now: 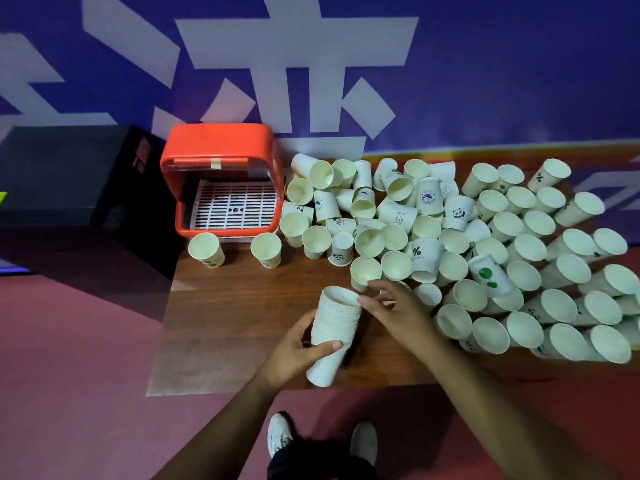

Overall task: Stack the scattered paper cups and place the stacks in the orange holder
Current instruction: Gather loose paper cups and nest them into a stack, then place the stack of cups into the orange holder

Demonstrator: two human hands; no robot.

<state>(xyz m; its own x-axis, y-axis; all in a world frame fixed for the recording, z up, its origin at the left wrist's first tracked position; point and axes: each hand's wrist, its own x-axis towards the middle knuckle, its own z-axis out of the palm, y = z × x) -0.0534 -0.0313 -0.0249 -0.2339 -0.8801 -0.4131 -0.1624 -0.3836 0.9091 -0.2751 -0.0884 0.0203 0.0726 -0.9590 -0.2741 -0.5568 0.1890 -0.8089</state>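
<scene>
My left hand (298,348) grips a tall stack of white paper cups (334,327), tilted with its open mouth pointing up and away. My right hand (398,311) hovers just right of the stack's rim, fingers loosely spread and holding nothing, its fingertips near a loose cup (365,271). Several scattered paper cups (485,244) cover the right half of the wooden table, some upright, some lying on their sides. The orange holder (221,154) stands at the table's far left corner, its front open, showing a white slotted tray (235,206) inside.
Two single cups (206,249) (266,249) stand upright in front of the holder. A black box (69,174) sits left of the table. The bare wooden table (242,306) shows around my hands. A purple wall runs behind. My shoes (322,441) are on the red floor.
</scene>
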